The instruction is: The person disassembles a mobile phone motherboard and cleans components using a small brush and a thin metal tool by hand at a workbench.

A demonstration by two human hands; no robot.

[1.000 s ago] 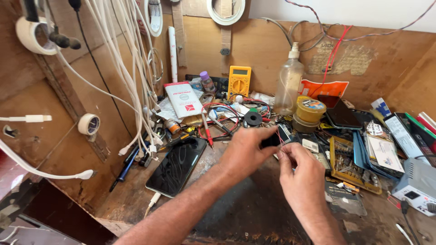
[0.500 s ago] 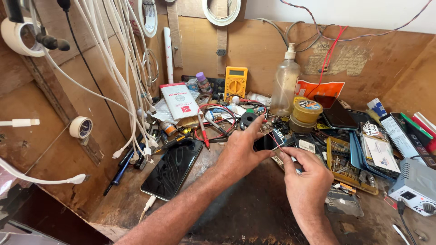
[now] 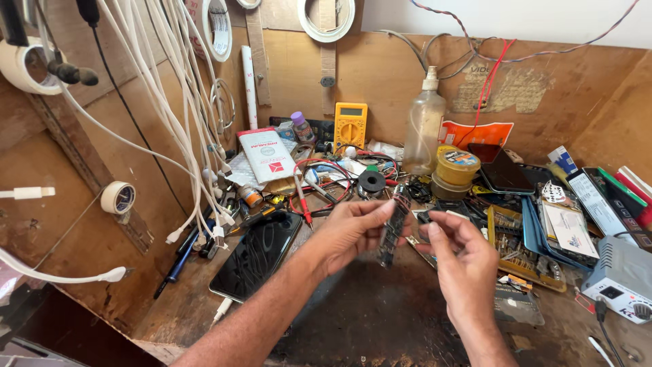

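1. Up over the middle of the cluttered bench [image 3: 380, 319], the left hand [image 3: 350, 231] pinches a narrow dark circuit board [image 3: 392, 228] between thumb and fingertips, holding it nearly upright with its top end tilted away.
2. Its fingers are curled closed around the board's upper half, and the lower end hangs free above the dark bench top.
3. Just beside it, the right hand [image 3: 465, 261] is loosely half open, fingers bent and thumb raised; I cannot tell whether anything small sits between its fingertips, and it does not touch the board.
4. To the left a black phone [image 3: 257, 255] lies flat with its glass up, well apart from both hands.
5. Behind the hands stand a yellow multimeter [image 3: 350, 126], a clear pump bottle [image 3: 424, 126], a yellow tin [image 3: 456, 166] and a black tape roll [image 3: 371, 181] among red and black leads.
6. At the right are trays of small parts [image 3: 516, 248] and a grey power unit [image 3: 621, 275]; white cables [image 3: 170, 102] hang down the wooden wall at the left.
7. Judging by the grip, the step in hand looks like inspecting the board, turned to the light for a close look.
8. Any next move would call for a steady left pinch on the board's edges and a fine, light touch from the right fingertips, since the piece is thin and held only at one end.
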